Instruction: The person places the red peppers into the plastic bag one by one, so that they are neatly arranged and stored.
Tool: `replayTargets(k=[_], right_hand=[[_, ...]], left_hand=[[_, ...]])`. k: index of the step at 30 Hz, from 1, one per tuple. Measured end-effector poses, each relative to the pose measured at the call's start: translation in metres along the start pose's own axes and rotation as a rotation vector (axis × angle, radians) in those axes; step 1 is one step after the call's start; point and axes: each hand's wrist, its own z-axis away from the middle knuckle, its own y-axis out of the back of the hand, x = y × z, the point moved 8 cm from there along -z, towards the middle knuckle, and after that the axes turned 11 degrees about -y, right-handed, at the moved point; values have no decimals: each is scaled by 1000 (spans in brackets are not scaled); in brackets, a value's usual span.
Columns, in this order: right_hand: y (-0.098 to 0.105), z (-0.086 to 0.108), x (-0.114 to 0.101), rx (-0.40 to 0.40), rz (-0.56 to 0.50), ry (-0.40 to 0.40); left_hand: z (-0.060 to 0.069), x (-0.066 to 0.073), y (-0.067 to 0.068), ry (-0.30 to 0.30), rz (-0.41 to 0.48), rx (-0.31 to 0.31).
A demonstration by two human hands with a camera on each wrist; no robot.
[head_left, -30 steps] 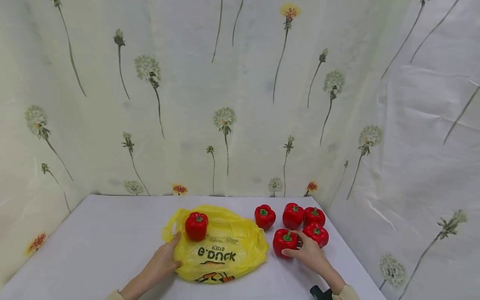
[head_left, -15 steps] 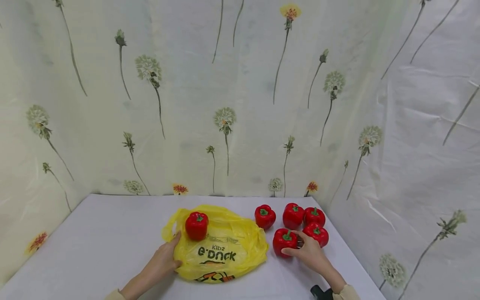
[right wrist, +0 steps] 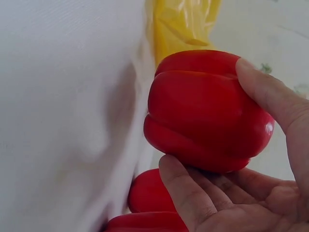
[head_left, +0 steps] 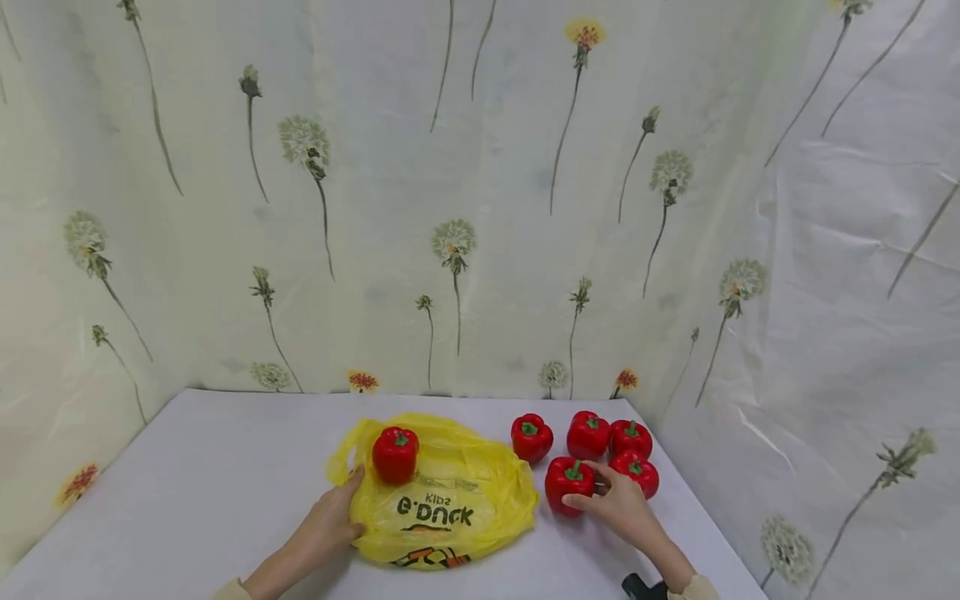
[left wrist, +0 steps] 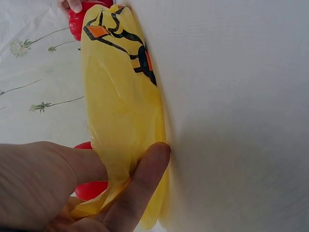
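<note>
My left hand (head_left: 330, 518) grips the left edge of a yellow plastic bag (head_left: 495, 479), which lies flat with printed lettering. In the left wrist view the bag's film (left wrist: 120, 106) passes between the thumb and fingers. One red bell pepper (head_left: 395, 456) sits on the bag's upper left part. To the right of the bag, my right hand (head_left: 621, 506) holds another red bell pepper (head_left: 567, 488) by its side, stem upward. The right wrist view shows the thumb on one side of this pepper (right wrist: 203, 111) and the fingers on the other.
Several more red bell peppers stand at the back right, among them one pepper (head_left: 532, 438) near the bag and one (head_left: 635, 474) behind my right hand. A white table (head_left: 225, 467) carries everything. A flower-print curtain (head_left: 375, 208) hangs behind and along the sides.
The head view has shifted slightly. My right hand and its pepper have moved very slightly toward the bag; both grips look the same.
</note>
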Motion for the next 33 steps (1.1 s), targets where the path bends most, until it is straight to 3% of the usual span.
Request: replayTargets(k=[6, 18, 26, 33], right_hand=[[2, 3, -7, -10, -34, 23], [7, 0, -20, -21, -78, 58], [15, 5, -30, -18, -72, 87], [20, 10, -40, -14, -78, 113]], left_hand=[[-1, 0, 0, 26, -4, -20], [-2, 0, 0, 11, -2, -12], [-3, -1, -3, 32, -20, -25], [-1, -3, -3, 9, -4, -3]])
